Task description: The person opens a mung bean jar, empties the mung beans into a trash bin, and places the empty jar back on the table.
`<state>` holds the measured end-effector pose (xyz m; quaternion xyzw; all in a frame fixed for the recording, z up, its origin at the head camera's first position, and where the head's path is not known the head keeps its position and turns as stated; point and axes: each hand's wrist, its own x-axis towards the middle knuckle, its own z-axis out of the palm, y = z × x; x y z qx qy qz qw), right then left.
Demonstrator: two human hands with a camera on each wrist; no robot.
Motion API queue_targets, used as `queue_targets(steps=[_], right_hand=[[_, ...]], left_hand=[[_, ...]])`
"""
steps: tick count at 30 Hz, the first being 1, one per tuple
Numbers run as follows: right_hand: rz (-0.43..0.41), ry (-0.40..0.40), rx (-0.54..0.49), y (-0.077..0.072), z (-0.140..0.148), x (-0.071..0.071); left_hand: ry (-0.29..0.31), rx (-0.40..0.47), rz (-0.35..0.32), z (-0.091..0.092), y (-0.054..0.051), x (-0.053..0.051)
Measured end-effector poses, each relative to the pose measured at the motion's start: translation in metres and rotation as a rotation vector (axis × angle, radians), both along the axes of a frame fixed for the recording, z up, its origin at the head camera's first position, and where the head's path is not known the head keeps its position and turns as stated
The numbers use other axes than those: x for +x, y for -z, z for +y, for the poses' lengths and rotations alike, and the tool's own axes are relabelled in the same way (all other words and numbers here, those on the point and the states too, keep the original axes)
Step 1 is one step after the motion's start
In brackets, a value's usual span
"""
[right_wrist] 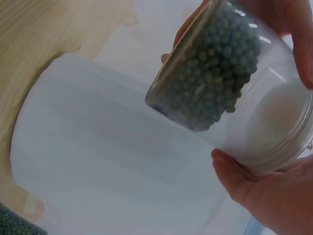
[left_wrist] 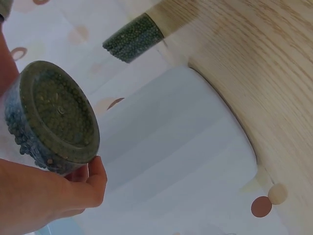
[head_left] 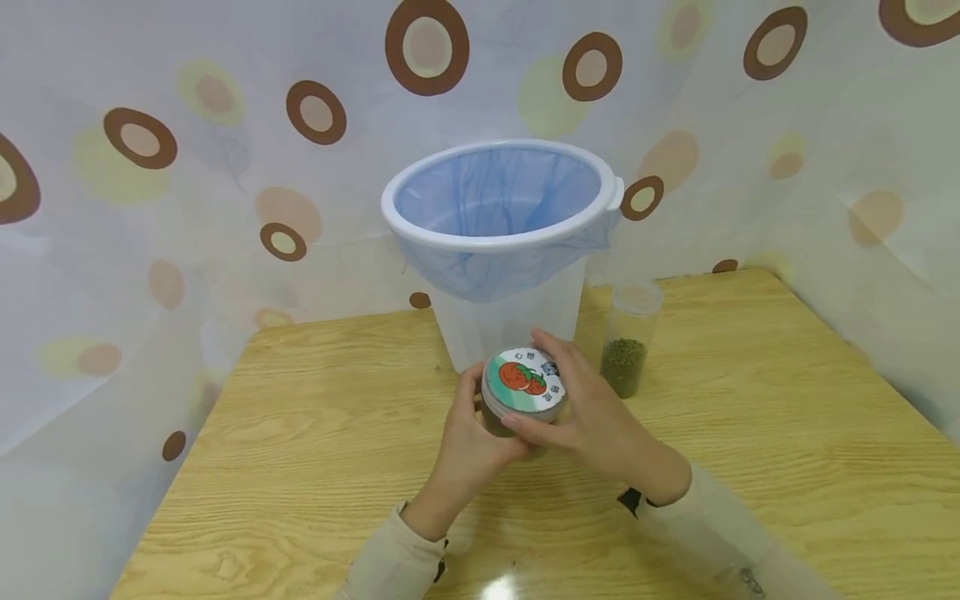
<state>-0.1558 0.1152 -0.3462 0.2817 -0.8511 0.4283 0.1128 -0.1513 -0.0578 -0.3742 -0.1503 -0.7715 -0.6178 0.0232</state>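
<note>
A clear plastic jar, part filled with green beans, is held between both hands above the table. Its round lid carries a green and white label with red fruit on it. My left hand grips the jar's side from the left. From the right, my right hand holds the lid end, thumb and fingers on opposite edges. The left wrist view shows the jar's underside, with beans against it. Whether the lid is turning cannot be seen.
Behind the hands stands a white bin lined with a blue bag. A second clear jar of green beans stands to its right. The wooden table meets a wall covering with dots.
</note>
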Motion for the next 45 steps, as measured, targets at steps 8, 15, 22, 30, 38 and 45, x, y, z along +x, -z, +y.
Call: queue_targets(steps=[8, 15, 22, 30, 38, 45], right_hand=[[0.025, -0.112, 0.020, -0.001, 0.011, -0.008], [0.011, -0.077, -0.018, -0.002, 0.011, -0.010], [-0.128, 0.184, -0.178, -0.003, -0.010, 0.001], [-0.024, 0.276, -0.131, -0.001, -0.031, 0.006], [-0.029, 0.323, -0.110, 0.003, -0.038, 0.004], [-0.019, 0.312, -0.118, 0.004, -0.038, 0.001]], left_hand=[[0.051, 0.023, -0.012, -0.002, 0.001, -0.001], [-0.010, 0.045, -0.011, 0.004, 0.002, -0.001], [-0.145, 0.097, 0.040, 0.018, 0.004, -0.002], [-0.312, -0.058, 0.262, 0.024, 0.006, -0.005], [-0.348, -0.088, 0.298, 0.027, 0.009, -0.007], [-0.345, -0.098, 0.285, 0.027, 0.011, -0.007]])
